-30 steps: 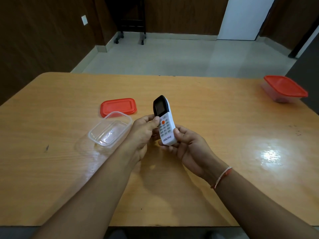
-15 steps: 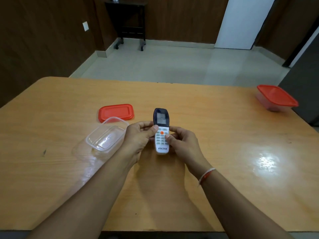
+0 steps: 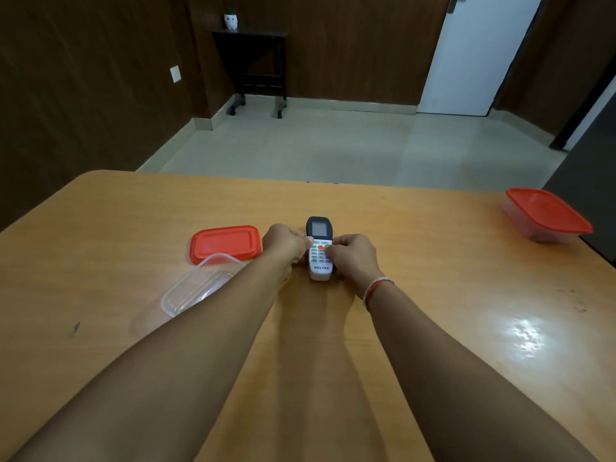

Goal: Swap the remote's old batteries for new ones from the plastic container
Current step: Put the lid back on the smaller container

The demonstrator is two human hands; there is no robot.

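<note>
At the centre of the frame, both hands, left (image 3: 286,241) and right (image 3: 354,251), grasp the remote (image 3: 320,253) face-up on the counter (image 3: 433,261) (container (image 3: 196,288) apparently empty), so the swap seems done.

Here's the white plastic remote with the dark screen end (image 3: 320,251), face up, keypad and orange button showing, "VOLTAS" printed at its near end, screen end pointing away, sitting low at the wooden tabletop (image 3: 433,261) in the middle. To its left, well apart, the clear rectangular plastic container (image 3: 196,288) stands open, part of it hidden behind a forearm; contents can't be made out. Its flat red rectangular lid (image 3: 225,243) lies on the tabletop, just beyond the container.
</note>
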